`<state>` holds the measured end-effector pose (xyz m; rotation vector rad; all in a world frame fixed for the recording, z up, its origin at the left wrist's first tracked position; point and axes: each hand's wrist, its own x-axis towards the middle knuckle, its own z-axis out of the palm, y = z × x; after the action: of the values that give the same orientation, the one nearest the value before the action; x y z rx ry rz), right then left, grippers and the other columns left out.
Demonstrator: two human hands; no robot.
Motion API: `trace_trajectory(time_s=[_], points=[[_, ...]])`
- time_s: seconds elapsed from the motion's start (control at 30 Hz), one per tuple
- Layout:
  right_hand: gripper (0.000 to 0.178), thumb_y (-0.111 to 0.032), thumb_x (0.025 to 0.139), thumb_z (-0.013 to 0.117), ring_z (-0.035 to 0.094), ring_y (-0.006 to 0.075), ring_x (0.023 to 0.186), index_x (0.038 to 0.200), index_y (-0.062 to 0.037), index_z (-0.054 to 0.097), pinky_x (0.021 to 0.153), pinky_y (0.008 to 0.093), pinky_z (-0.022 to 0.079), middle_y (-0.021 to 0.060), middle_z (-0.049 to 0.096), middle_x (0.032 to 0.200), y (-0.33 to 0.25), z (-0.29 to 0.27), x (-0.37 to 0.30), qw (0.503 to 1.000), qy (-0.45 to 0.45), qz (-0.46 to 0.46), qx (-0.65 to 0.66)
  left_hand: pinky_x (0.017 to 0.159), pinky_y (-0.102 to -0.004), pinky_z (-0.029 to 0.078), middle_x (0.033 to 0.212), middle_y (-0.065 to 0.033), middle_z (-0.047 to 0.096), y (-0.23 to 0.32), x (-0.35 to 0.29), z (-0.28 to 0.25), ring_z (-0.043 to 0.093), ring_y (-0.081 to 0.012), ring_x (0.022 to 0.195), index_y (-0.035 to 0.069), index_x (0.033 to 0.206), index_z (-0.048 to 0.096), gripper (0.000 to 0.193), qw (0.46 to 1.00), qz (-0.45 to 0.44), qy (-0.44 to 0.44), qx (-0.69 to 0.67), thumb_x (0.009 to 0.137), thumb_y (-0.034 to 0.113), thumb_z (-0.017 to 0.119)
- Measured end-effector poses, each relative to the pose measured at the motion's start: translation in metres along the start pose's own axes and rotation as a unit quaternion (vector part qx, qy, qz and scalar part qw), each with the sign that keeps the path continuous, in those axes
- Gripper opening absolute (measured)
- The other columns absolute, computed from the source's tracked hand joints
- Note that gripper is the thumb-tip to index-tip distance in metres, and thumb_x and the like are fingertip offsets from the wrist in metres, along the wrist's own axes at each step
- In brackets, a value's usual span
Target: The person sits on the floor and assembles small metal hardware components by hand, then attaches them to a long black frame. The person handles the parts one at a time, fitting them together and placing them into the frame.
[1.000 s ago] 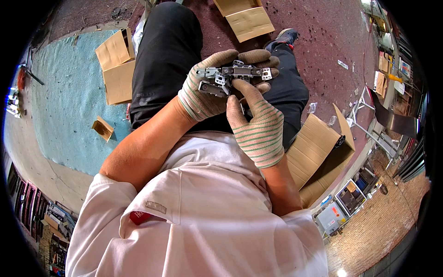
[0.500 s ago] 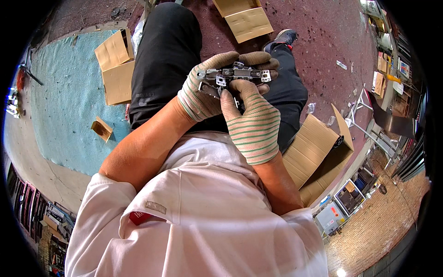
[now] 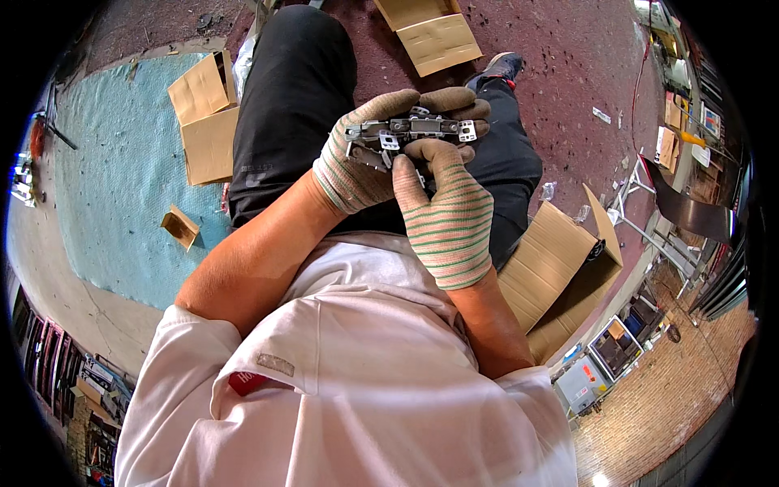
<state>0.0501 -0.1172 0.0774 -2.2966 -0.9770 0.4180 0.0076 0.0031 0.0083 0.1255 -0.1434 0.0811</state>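
Both of my hands wear knitted gloves with green stripes and darker grey-brown fingers. My left hand [image 3: 355, 154] is curled palm up around several silvery metal hinge-like fittings [image 3: 423, 126]. They lie across the palm and fingers, with small white-looking slotted plates at their ends. From below, my right hand [image 3: 446, 215] reaches in, its thumb and bent forefinger pressed close against the lower edge of the fittings. Its other fingers are mostly hidden behind the forefinger and the metal, so what exactly they pinch is hard to make out.
An open cardboard box [image 3: 552, 268] stands beside my right elbow. Another carton [image 3: 207, 142] is left of my leg on a pale blue mat [image 3: 114, 178], near a small carton piece [image 3: 179, 227]. A further box [image 3: 438, 45] lies ahead. A metal stand [image 3: 649, 219] is at right.
My right thumb has shifted a little to the right along the fittings. The left hand and the fittings have hardly moved.
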Motion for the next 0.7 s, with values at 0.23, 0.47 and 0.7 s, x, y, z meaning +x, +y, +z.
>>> trace_trajectory(time_s=[0.23, 0.47, 0.7], points=[[0.017, -0.015, 0.093, 0.07, 0.073, 0.0263, 0.076, 0.107, -0.0063, 0.066, 0.069, 0.0351, 0.057, 0.0118, 0.073, 0.089, -0.001, 0.005, -0.001, 0.999, 0.032, -0.002, 0.006, 0.117, -0.044, 0.037, 0.156, -0.0256, 0.036, -0.005, 0.0, 0.0, 0.041, -0.0347, 0.142, -0.008, 0.152, 0.03, 0.067, 0.971, 0.031, -0.035, -0.234, 0.102, 0.033, 0.047], [0.022, -0.017, 0.092, 0.071, 0.073, 0.029, 0.078, 0.11, -0.0061, 0.065, 0.069, 0.0371, 0.057, 0.0134, 0.073, 0.09, 0.0, 0.004, 0.0, 1.0, 0.01, -0.014, -0.025, 0.113, -0.0443, 0.041, 0.152, -0.0264, 0.041, 0.006, 0.0, 0.018, 0.046, -0.0356, 0.138, -0.01, 0.15, 0.033, 0.067, 0.997, -0.002, 0.055, -0.061, 0.102, 0.033, 0.047], [0.025, -0.023, 0.092, 0.072, 0.072, 0.0317, 0.079, 0.109, -0.0058, 0.064, 0.07, 0.0392, 0.057, 0.0136, 0.073, 0.089, -0.005, 0.002, 0.001, 0.999, -0.011, 0.01, -0.036, 0.111, -0.0434, 0.043, 0.15, -0.0263, 0.044, 0.006, 0.0, 0.018, 0.049, -0.0353, 0.134, -0.01, 0.148, 0.037, 0.064, 0.99, -0.021, 0.117, -0.08, 0.102, 0.034, 0.048]])
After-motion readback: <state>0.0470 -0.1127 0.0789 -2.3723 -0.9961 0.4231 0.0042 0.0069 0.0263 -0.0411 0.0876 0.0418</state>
